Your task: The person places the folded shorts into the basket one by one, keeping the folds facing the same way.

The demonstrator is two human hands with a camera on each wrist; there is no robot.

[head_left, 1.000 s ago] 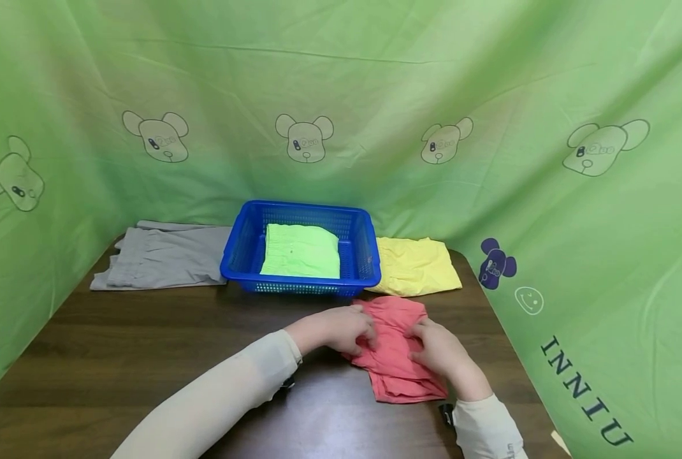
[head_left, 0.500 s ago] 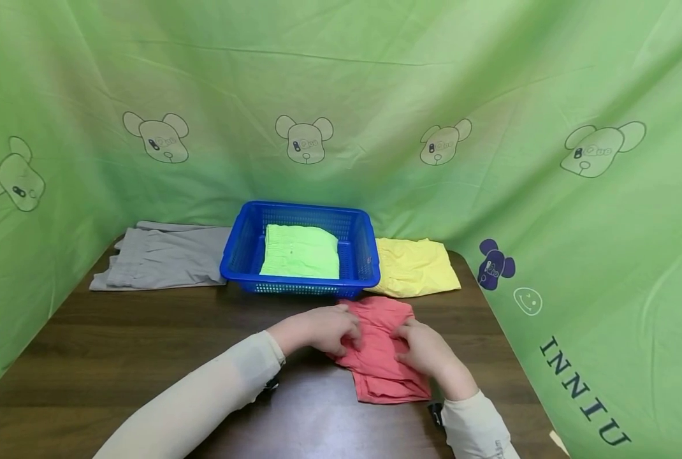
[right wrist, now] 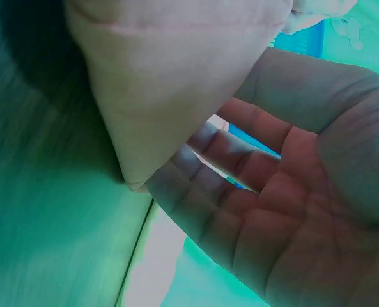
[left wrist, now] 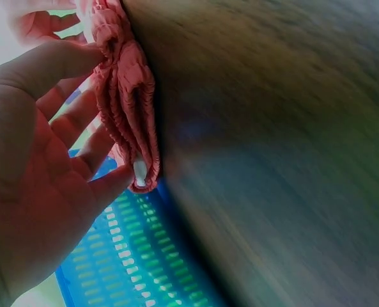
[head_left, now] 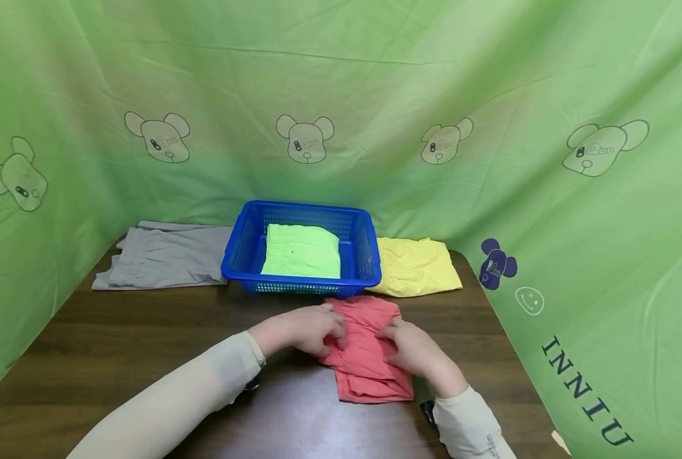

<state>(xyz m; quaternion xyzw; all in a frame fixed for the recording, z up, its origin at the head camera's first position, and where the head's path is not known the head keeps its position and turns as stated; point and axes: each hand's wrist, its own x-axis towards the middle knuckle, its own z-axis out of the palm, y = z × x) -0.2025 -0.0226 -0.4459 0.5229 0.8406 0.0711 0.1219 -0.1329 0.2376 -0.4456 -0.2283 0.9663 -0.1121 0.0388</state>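
Head view: the folded red garment (head_left: 370, 376) lies on the counter (head_left: 88, 376), in front of the blue basket (head_left: 249, 281). Left hand (head_left: 312, 330) and right hand (head_left: 415, 349) grip it from opposite edges; I judge this two-sided hold keeps the folded layers together. The green garment (head_left: 302, 252) lies folded inside the basket, presumably so that it fits flat. The grey garment (head_left: 169, 258) and yellow garment (head_left: 418, 268) flank the basket, perhaps to leave the near counter free for handling. Forearms angle in from the lower corners, both palms turned inward.

Left wrist view: hand partly open, thumb and bent fingers spread along the gathered, layered edge, tips on the cloth. A small white patch (left wrist: 140, 171) shows at the fold's end.

Right wrist view: fingers and thumb close in on the cloth's edge, fingers partly behind it; fingertip contact there cannot be confirmed.
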